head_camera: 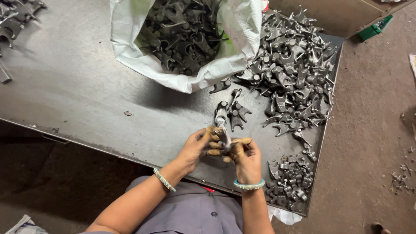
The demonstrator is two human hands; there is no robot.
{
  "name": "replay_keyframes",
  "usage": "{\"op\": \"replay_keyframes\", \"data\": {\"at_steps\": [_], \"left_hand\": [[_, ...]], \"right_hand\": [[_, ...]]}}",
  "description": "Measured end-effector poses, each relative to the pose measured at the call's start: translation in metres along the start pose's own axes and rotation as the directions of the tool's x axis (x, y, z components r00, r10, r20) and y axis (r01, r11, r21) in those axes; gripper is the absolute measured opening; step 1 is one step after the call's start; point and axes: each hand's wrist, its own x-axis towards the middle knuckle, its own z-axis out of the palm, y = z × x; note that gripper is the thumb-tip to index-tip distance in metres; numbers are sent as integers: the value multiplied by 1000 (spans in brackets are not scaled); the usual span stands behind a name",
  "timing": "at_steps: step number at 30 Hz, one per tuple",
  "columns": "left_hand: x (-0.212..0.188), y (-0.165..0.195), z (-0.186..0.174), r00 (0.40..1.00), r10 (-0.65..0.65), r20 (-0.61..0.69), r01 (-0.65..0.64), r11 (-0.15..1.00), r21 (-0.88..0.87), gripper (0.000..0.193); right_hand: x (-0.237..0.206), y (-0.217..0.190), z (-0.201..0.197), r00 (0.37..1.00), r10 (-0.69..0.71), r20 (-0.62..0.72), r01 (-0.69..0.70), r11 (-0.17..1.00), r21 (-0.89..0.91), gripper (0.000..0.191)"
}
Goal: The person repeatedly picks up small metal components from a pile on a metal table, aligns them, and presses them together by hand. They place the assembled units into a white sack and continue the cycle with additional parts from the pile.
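Both hands meet over the near edge of a dark metal table (86, 95). My left hand (197, 147) and my right hand (245, 157) together grip one grey forked metal casting (222, 130), held upright between the fingertips. Its upper end sticks out above the fingers. Two similar castings (236, 112) lie on the table just beyond it. Each wrist wears a bangle.
A white sack (182, 73) full of the same castings lies open at the back. A large heap of castings (294, 69) covers the right side, and a smaller pile (288, 180) sits at the near right corner. More castings (15, 17) lie far left. Dirt floor (372, 130) is to the right.
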Motion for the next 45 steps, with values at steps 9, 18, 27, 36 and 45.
{"op": "replay_keyframes", "data": {"at_steps": [9, 18, 27, 36, 45], "left_hand": [[-3, 9, -6, 993, -118, 7, 116, 966, -232, 41], [-9, 31, -10, 999, -45, -12, 46, 966, 256, 34], [-2, 25, 2, 993, -103, 49, 90, 973, 212, 37], [2, 1, 1, 981, -181, 64, 168, 971, 168, 33], [7, -1, -2, 983, -178, 54, 176, 984, 36, 34]], "right_hand": [[56, -44, 52, 899, -413, 144, 214, 127, -969, 55], [52, -28, 22, 934, -336, 121, 178, 142, -974, 34], [26, -22, -46, 986, 144, -87, -113, 949, 295, 35], [27, -24, -32, 983, 171, 69, -183, 949, 257, 47], [38, -16, -29, 977, 197, 80, -212, 936, 282, 42]]}}
